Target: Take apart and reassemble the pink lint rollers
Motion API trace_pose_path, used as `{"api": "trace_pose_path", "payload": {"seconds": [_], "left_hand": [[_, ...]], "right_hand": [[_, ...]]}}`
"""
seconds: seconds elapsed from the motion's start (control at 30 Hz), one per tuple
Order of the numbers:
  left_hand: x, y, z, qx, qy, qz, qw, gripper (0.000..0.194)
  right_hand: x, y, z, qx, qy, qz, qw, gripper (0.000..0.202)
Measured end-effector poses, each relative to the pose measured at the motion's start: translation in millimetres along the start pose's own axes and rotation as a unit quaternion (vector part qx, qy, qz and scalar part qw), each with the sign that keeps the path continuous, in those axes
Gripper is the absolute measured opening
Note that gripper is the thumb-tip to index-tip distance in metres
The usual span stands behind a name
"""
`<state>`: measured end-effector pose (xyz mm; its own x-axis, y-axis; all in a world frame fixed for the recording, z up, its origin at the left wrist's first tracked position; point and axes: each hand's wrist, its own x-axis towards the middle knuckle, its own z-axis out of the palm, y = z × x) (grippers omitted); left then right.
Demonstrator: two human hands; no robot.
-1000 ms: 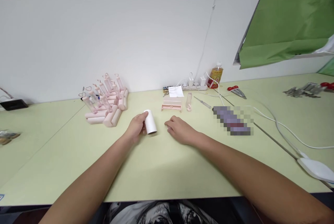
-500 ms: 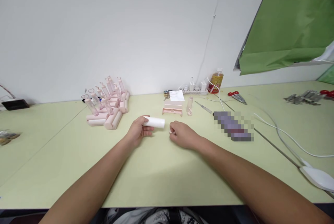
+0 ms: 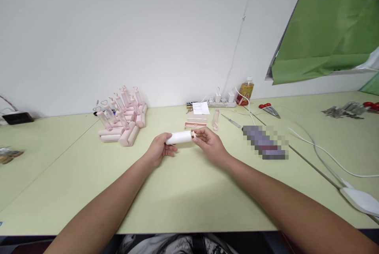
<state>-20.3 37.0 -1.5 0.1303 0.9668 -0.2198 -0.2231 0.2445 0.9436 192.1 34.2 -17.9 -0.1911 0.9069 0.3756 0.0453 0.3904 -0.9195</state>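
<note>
A white roll (image 3: 179,138) lies level in my left hand (image 3: 160,149), thumb on top and fingers below its left end. Between the fingertips of my right hand (image 3: 209,144) is a small pink piece (image 3: 194,134), right at the roll's right end; whether they touch is hard to tell. Just behind the hands lie a pink open case (image 3: 196,125) and a clear pink tube (image 3: 216,119). Farther left, several pink rollers (image 3: 128,136) lie grouped, with clear pink handles (image 3: 104,121) standing on them.
A screwdriver (image 3: 231,121), a blurred purple object (image 3: 263,143) and red-handled pliers (image 3: 269,110) lie to the right. Behind are a power strip (image 3: 226,104), white paper (image 3: 200,108) and a drink bottle (image 3: 245,92). White cables cross the right side.
The white roll has moved slightly right with my left hand. My right hand has turned and its fingers have loosened from a fist, bringing the pink piece up to the roll's end.
</note>
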Motion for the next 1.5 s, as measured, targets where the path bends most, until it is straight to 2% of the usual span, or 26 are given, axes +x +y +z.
{"api": "trace_pose_path", "payload": {"seconds": [0.27, 0.47, 0.6, 0.73, 0.97, 1.1, 1.33, 1.5], "left_hand": [[1.4, -4.3, 0.3, -0.004, -0.025, -0.015, 1.0, 0.021], [1.3, -4.6, 2.5, -0.005, -0.013, -0.029, 0.999, 0.022], [1.1, -4.6, 2.8, -0.009, -0.01, -0.031, 0.999, 0.024], [-2.0, -6.6, 6.2, 0.029, -0.023, -0.002, 0.999, 0.027], [-10.1, -11.2, 13.3, 0.131, -0.077, 0.056, 0.987, 0.039], [-11.9, -12.1, 11.4, 0.165, -0.106, 0.067, 0.978, 0.042], [-23.8, -5.8, 16.2, 0.236, -0.152, 0.093, 0.955, 0.041], [-22.5, -5.2, 15.0, 0.245, -0.14, 0.09, 0.955, 0.04]], "right_hand": [[-0.9, 0.3, 1.9, -0.035, 0.035, 0.01, 0.999, 0.022], [-0.4, 2.8, 1.0, -0.068, 0.045, 0.04, 0.996, 0.023], [-2.6, 1.7, 2.4, -0.104, 0.018, 0.058, 0.993, 0.033], [-3.4, 8.0, 5.8, -0.059, -0.03, 0.109, 0.992, 0.041], [-2.0, 17.4, 7.1, 0.011, -0.001, 0.171, 0.985, 0.055], [-4.2, 10.5, 7.1, 0.002, -0.016, 0.148, 0.989, 0.061], [-11.1, 2.8, 7.9, -0.109, -0.054, 0.072, 0.99, 0.068], [-11.4, 0.9, 6.8, -0.102, -0.028, 0.031, 0.994, 0.073]]}}
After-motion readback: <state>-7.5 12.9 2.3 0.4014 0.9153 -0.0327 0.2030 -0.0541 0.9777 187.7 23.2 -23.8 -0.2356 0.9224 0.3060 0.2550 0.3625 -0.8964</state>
